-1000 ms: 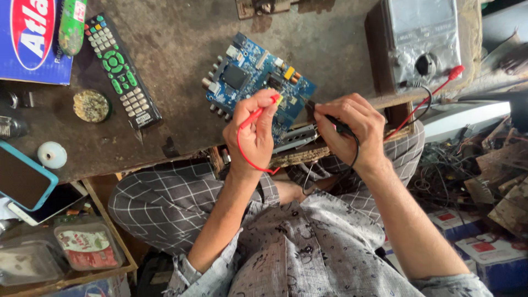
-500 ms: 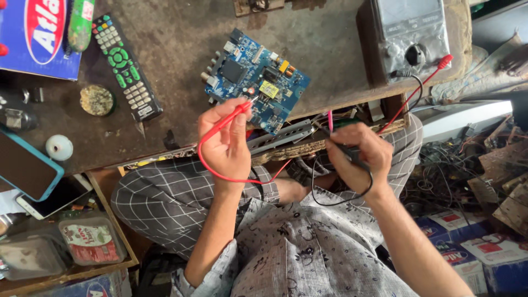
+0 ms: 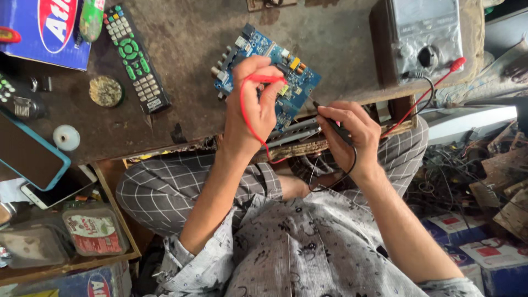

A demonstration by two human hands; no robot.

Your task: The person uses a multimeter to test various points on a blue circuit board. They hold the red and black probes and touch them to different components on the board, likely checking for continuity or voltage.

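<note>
A blue circuit board [image 3: 297,77] lies on the worn brown workbench [image 3: 187,49]. My left hand [image 3: 254,107] grips a red test probe [image 3: 264,78], whose red lead loops down over my wrist. The hand rests over the board's near side. My right hand [image 3: 349,135] holds a black test probe [image 3: 329,120], its tip pointing at the board's right edge. Both leads run to a grey analogue multimeter [image 3: 426,36] at the bench's right end.
A black remote control [image 3: 136,58] with green buttons, a round disc [image 3: 105,91], a small white roll [image 3: 66,137] and a blue box [image 3: 44,33] lie at the left. Phones [image 3: 30,157] sit lower left. Tangled wires and boxes [image 3: 467,181] fill the right.
The view has shifted. My left hand moved back up onto the board with the red probe. My right hand shifted right and now points the black probe at the board's edge.
</note>
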